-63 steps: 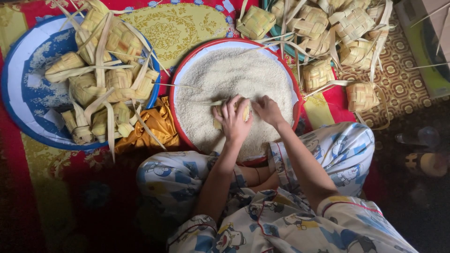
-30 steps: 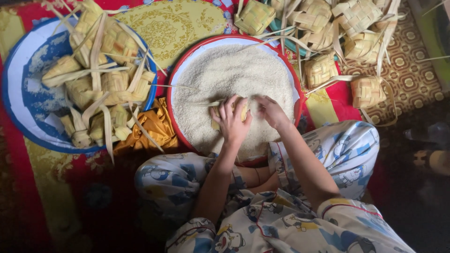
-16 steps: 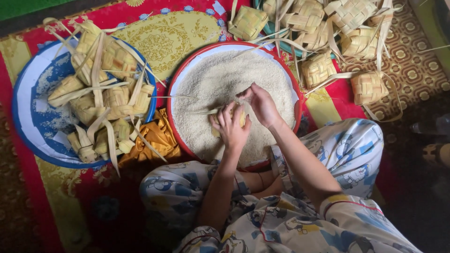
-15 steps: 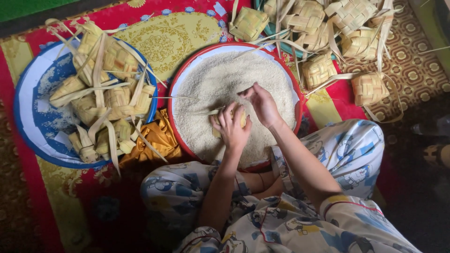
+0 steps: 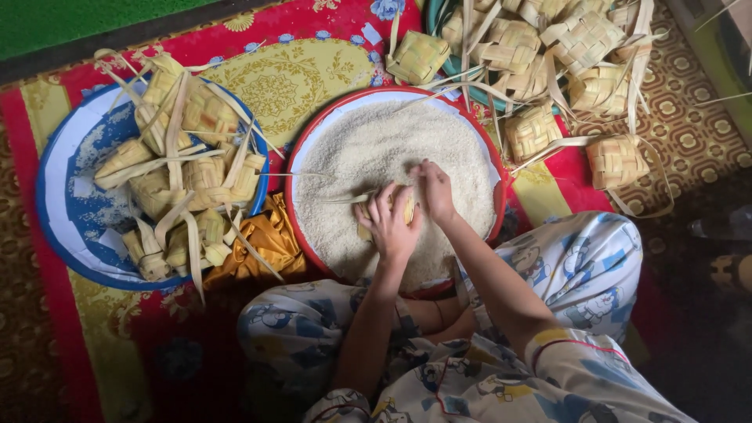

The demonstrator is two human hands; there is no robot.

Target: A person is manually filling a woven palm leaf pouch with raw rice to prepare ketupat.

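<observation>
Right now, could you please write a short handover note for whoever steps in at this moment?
Left hand: cupped around a woven leaf pouch, held over the rice.
Right hand: fingers pinched at the pouch's top edge.
Red-rimmed basin of raw rice: in front of the knees, well filled.
Blue basin, to the left: a heap of pouches with long leaf tails.
More pouches: piled at upper right, some lying on the mat.
Done: cannot tell which pile is filled.
Left: the pouch in hand is not yet set down.

I see no labels, signs or screens around me, and no printed packages among my things.
</observation>
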